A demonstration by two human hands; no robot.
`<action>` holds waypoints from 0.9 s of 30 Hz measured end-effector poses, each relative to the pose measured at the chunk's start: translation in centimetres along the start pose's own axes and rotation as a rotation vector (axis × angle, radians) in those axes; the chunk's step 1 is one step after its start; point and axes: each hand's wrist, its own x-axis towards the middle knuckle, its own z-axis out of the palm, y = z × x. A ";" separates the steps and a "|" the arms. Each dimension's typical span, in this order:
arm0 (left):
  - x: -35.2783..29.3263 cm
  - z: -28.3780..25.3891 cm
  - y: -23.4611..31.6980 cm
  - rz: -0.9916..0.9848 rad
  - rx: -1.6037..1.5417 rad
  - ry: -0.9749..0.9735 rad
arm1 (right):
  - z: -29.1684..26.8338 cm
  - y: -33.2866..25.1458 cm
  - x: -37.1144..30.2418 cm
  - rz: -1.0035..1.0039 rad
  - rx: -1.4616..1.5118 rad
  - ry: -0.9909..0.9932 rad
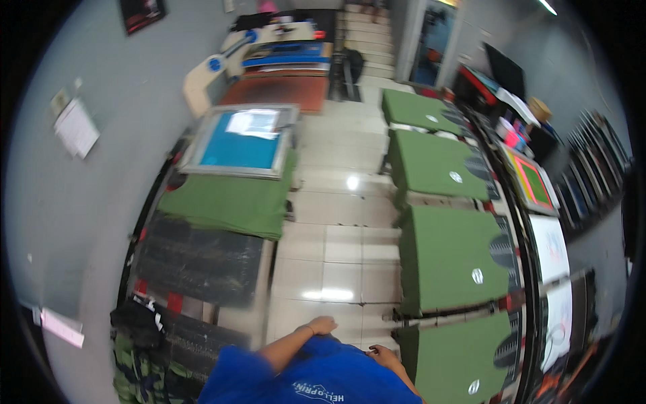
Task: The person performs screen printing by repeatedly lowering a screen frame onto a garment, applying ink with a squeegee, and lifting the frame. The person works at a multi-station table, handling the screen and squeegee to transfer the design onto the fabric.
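Observation:
My left hand [323, 326] is in front of my blue shirt, over the tiled aisle, its fingers loosely bent and apart; nothing shows in it. To its right my right hand [382, 354] hangs by my side, also loosely open, with no object visible in it. It is nearest to the closest green shirt [454, 357], which lies flat on a printing board on the right, a small white print on it. More green shirts [451, 262] lie on boards in a row behind it. Neither hand touches them.
On the left, a framed blue printing screen [235, 155] rests by stacked green fabric [229, 202]; dark bare boards [202, 256] and black clothing [138, 323] are nearer. A heat press [205, 81] stands behind. Steps [369, 40] rise beyond the tiled aisle [330, 236]. Frames [592, 168] lean right.

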 end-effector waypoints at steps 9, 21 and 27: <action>-1.9 -8.6 -12.6 -0.407 -0.434 0.608 | -7.3 -3.9 20.1 -0.008 0.222 -0.035; 0.3 -24.7 -3.7 -0.276 -1.284 0.849 | -22.3 -19.1 46.6 -0.199 0.084 -0.208; -0.1 -39.8 -3.0 -0.323 -1.223 1.425 | -32.7 -39.6 51.8 -0.504 0.158 -0.265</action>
